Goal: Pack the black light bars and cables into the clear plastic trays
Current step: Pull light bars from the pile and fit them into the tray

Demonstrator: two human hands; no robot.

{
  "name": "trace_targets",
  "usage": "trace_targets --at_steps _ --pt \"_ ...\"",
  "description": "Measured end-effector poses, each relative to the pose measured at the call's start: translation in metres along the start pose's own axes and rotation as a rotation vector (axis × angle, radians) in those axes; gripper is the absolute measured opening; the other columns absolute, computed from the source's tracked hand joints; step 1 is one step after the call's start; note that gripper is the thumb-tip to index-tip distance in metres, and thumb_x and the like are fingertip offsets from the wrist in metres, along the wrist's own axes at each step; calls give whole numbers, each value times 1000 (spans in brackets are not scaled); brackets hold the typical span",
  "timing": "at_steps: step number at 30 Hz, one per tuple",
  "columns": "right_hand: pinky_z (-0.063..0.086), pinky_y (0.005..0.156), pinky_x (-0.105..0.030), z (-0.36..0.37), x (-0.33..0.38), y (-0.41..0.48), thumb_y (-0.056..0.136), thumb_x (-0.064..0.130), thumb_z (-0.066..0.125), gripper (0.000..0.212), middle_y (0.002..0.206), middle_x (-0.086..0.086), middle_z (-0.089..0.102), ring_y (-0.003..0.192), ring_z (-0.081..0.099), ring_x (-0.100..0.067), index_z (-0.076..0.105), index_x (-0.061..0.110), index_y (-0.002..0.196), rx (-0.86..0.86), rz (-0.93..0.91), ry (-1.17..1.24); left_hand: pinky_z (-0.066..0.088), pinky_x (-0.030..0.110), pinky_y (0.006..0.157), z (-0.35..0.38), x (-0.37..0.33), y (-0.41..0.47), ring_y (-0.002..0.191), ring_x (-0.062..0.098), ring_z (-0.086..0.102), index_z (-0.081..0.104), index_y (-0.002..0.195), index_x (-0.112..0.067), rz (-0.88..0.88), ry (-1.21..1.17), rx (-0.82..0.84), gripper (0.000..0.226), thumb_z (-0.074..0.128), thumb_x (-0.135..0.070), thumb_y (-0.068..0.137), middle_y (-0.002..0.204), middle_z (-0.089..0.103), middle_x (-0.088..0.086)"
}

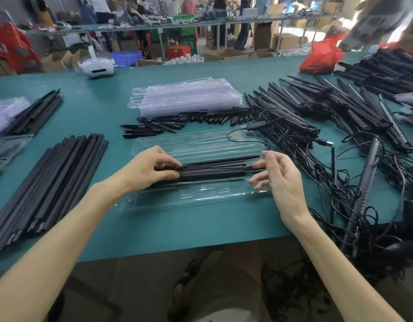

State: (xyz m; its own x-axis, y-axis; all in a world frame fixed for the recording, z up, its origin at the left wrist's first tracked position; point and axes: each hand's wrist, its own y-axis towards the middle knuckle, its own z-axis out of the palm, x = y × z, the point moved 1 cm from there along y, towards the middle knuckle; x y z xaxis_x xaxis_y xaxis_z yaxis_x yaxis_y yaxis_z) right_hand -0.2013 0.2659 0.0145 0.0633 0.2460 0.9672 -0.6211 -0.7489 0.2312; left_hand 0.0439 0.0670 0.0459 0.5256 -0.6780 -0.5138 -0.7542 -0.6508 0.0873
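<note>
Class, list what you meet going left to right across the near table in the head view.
Stack of black bars, left hand, light bar in clear tray, right hand, tangle of cables.

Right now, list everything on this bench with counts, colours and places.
Open tray: one, clear, front centre.
Packed light bars: few, black, in that tray.
Tray stack: one, clear, behind.
Short pieces: many, black, before the stack.
Loose bars: one bundle, black, left.
Cabled bars: heap, black, right.
Bag: one, red, back right.
Headset: one, white, back left.
Table: one, green.
Hands: left hand pinches the packed light bars; right hand open beside them.
</note>
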Motion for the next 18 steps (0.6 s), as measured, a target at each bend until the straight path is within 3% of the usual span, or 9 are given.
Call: trace_targets --at_steps 6,12,18 --pt "57 55 -27 -1 -2 1 105 30 51 25 97 -12 68 66 70 -23 58 9 116 -3 6 -12 42 10 76 7 -7 1 86 15 60 76 102 -22 26 -14 -46 18 81 -26 84 98 62 3" --pt "56 55 -26 -1 -4 1 105 24 51 20 95 -10 68 67 70 -22 58 8 116 1 4 -23 39 6 75 17 -11 4 93 17 60 74 103 -21 28 -41 -90 17 78 -26 87 99 64 -1" --pt "56 57 -25 -1 -5 -1 105 22 53 18 92 -4 70 68 71 -22 59 10 116 3 5 -27 45 23 84 22 -7 5 97 19 61 74 105 -18 6 -86 -93 18 74 -29 91 102 67 0"
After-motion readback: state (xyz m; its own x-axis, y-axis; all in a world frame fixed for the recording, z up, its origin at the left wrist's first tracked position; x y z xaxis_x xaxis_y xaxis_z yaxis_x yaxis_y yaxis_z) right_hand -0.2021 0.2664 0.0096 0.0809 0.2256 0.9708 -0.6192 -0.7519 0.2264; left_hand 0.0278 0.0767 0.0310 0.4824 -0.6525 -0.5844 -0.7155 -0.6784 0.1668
